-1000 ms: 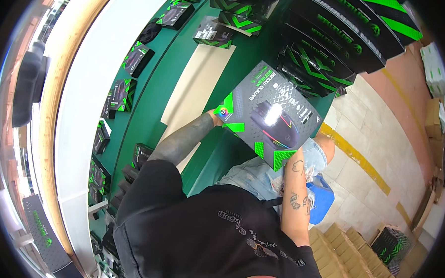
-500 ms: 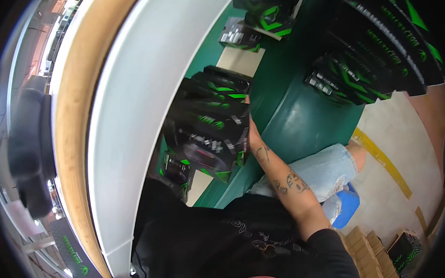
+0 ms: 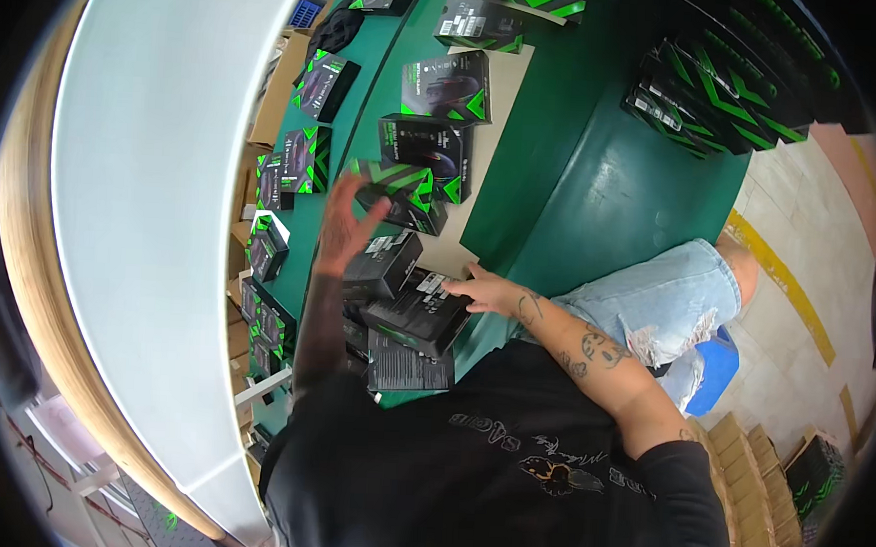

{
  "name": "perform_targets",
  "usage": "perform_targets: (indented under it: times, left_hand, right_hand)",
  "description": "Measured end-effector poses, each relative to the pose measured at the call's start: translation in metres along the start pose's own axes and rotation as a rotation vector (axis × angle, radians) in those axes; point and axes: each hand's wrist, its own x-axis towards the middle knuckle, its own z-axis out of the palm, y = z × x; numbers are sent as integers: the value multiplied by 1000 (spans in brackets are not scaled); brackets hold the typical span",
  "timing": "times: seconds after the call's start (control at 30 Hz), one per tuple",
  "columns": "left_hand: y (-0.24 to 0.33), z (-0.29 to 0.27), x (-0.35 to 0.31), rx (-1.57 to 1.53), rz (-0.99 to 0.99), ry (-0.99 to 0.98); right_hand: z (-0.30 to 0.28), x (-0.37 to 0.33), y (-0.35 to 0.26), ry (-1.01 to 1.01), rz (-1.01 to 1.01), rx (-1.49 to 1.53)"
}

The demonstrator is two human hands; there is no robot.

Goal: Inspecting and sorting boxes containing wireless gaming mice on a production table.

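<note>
Fingers apart, my left hand (image 3: 344,228) is at the left end of a tilted black and green box (image 3: 402,196); its fingertips look to touch it, slightly blurred. My right hand (image 3: 486,290) lies with fingers stretched over the right edge of a larger-looking black box (image 3: 419,310). Between the hands another black box (image 3: 384,263) leans on its neighbours. Closer to my body lies a box (image 3: 409,366) with its printed back up. Beyond my left hand are a box with a mouse picture (image 3: 446,83) and a similar box (image 3: 424,148).
Several boxes (image 3: 306,158) line the left side of the green table (image 3: 607,198). Stacked boxes (image 3: 720,90) stand at the far right. A pale curved panel (image 3: 149,183) fills the left. A blue stool (image 3: 715,374) is by my leg, and cartons (image 3: 742,482) stand on the floor.
The stack of boxes that was by my right hand now lies spread on the table. My left hand has come into view, and the view has shifted, showing more boxes on the left.
</note>
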Motion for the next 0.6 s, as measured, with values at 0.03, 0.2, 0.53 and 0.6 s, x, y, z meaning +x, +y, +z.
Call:
perform_targets:
  times: [0.03, 0.2, 0.53, 0.6]
  left_hand:
    - [35, -11, -8, -140, 62, -180]
    - [66, -38, -96, -40, -732, -1017]
    - [1, 146, -389, -1675, -1288, -87]
    - [37, 161, -347, -1605, -1286, 600]
  right_hand:
    - [-11, 7, 7, 9, -51, -37]
    - [-13, -3, 18, -62, 8, -363]
    - [-46, -36, 25, 205, -101, -857]
    - [-48, -45, 21, 224, -85, -680]
